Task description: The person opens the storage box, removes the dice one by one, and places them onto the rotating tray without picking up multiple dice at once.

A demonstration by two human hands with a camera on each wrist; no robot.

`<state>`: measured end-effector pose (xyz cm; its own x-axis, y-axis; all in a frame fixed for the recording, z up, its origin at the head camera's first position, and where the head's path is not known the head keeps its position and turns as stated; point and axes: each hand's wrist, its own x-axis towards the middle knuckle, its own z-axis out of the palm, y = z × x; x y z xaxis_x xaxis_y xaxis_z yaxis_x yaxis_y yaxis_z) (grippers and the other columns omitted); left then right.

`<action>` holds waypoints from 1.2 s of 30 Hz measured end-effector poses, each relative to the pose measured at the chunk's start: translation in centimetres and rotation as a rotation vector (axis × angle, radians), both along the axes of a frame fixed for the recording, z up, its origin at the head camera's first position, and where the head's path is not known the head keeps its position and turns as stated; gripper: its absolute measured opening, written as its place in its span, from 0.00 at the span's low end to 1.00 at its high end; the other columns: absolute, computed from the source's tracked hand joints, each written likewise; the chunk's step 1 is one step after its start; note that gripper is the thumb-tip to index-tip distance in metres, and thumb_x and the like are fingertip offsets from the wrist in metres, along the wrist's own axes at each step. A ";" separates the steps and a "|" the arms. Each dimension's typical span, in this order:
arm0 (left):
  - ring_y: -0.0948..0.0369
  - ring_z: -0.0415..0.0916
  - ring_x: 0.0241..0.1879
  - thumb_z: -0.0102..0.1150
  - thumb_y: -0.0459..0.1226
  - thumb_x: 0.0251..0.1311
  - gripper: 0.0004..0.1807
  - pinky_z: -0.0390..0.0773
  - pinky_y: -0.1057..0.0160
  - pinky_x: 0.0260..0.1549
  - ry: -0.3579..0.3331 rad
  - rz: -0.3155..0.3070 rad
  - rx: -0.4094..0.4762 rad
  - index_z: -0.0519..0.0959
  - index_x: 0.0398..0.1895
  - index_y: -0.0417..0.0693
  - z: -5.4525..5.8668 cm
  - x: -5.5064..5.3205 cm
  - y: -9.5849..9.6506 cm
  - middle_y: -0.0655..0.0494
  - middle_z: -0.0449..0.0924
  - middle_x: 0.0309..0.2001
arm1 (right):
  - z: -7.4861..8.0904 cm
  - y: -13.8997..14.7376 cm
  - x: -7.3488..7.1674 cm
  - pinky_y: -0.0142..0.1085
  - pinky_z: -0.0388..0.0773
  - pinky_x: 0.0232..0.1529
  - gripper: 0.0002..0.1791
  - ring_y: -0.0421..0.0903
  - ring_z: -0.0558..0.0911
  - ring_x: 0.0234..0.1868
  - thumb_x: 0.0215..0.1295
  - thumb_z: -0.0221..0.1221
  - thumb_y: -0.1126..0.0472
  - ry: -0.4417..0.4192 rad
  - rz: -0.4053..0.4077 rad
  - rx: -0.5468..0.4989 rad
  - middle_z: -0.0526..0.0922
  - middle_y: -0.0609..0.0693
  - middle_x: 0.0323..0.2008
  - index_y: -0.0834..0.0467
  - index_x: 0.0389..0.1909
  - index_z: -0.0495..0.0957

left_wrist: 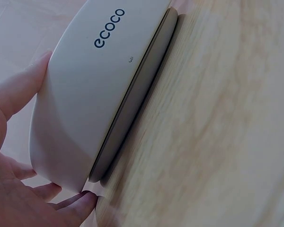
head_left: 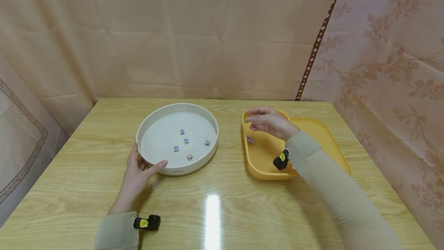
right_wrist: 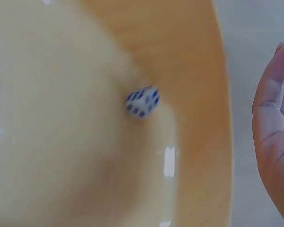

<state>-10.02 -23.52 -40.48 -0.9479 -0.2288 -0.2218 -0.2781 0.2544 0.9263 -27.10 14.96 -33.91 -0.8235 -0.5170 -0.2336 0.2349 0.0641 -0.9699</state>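
Note:
On the left stands a round white tray (head_left: 178,171) with a raised wall, marked "ecoco" in the left wrist view. My left hand (head_left: 136,174) holds its near-left side, thumb by the rim and fingers at the wall. Several white dice lie inside it, among them a die with red pips (head_left: 189,157) and one with blue pips (head_left: 176,149). My right hand (head_left: 268,122) is over the far part of a yellow tray (head_left: 258,173), its fingers extended and no object visible in them. Below it, a blue-pipped die (right_wrist: 142,101) lies by the yellow tray's wall.
A flat yellow lid-like piece (head_left: 317,136) lies to the right of the yellow tray, partly behind the right forearm. Both trays stand on a wooden table (head_left: 243,211). Curtains (head_left: 194,41) hang behind the table and along its sides.

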 end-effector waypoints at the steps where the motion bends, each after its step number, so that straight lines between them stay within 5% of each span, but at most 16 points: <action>1: 0.41 0.39 0.78 0.71 0.49 0.56 0.69 0.50 0.47 0.77 -0.003 0.002 0.000 0.19 0.77 0.57 0.0 0.0 0.0 0.37 0.31 0.79 | -0.2 0.2 -0.2 0.33 0.85 0.45 0.27 0.41 0.83 0.34 0.72 0.54 0.68 -0.006 -0.006 0.010 0.84 0.46 0.40 0.70 0.69 0.61; 11: 0.40 0.39 0.78 0.71 0.48 0.57 0.69 0.50 0.47 0.77 -0.004 0.017 0.002 0.19 0.77 0.57 -0.2 0.0 -0.1 0.37 0.30 0.79 | -1.9 1.3 -0.7 0.32 0.86 0.46 0.29 0.40 0.85 0.32 0.69 0.58 0.68 -0.050 -0.074 0.100 0.86 0.45 0.36 0.72 0.68 0.62; 36: 0.40 0.40 0.78 0.72 0.48 0.56 0.69 0.50 0.47 0.77 -0.017 0.019 -0.003 0.19 0.77 0.58 -0.1 -0.1 0.0 0.37 0.32 0.79 | -5.0 0.9 -1.0 0.27 0.85 0.36 0.24 0.38 0.85 0.31 0.68 0.58 0.70 -0.145 -0.040 0.254 0.87 0.47 0.31 0.73 0.62 0.67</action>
